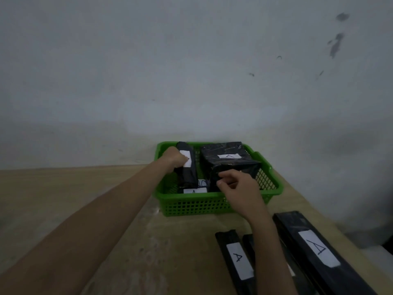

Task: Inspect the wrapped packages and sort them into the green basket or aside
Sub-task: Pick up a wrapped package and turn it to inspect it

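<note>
Gripping a narrow package (187, 173) near its labelled upper end, the left hand (175, 158) is curling its fingers round the black wrap; the right hand (236, 188) is closing thumb and fingers on the near corner of a bulky package (223, 162), seemingly pinching the film there.

Around both grips the green basket (204, 206) is holding the two packages; the bulky one is lying just right of the left hand's grip, its label facing up, while the narrow one is leaning with its far end toward the far rim. Nearer than the right hand's grip and well outside the basket, a long package (316, 249) marked A is lying on the table (63, 199); just left of it, under the right forearm, a slim package (236, 260) is showing the same letter. Between the two grips and lower, a small label (194, 190) is peeking from the basket floor.

By the look of it, the sorting step is under way inside the basket; whether these two are being settled or lifted out I cannot tell. Next, each label is needing a clear reading; anything going aside is calling for a lift over the near rim without snagging the mesh.
</note>
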